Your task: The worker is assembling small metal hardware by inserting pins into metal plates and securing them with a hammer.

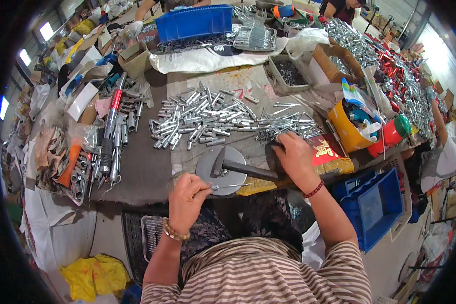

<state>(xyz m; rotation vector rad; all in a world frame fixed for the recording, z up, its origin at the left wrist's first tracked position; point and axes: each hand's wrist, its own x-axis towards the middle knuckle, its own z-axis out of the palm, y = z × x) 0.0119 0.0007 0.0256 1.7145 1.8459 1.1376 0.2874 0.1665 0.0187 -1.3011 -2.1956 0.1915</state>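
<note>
My left hand (186,198) is closed in a pinch on a thin metal rod (234,186), which points right over the near edge of a round grey plate (203,163). A hammer (245,169) lies across that plate, its head on the plate and its dark handle toward the right. My right hand (295,156) has its fingers bent together at the near edge of a heap of small metal pins and parts (289,124); whatever is between them is hidden. Beyond the plate spreads a larger heap of shiny metal tubes (202,115).
Tools and sockets crowd a tray (76,195) at the left. A blue bin (195,24) stands at the back. On the right are a yellow container (350,129), a red tub (385,139) and, lower down, blue crates (375,207). Other people work at the far side and right.
</note>
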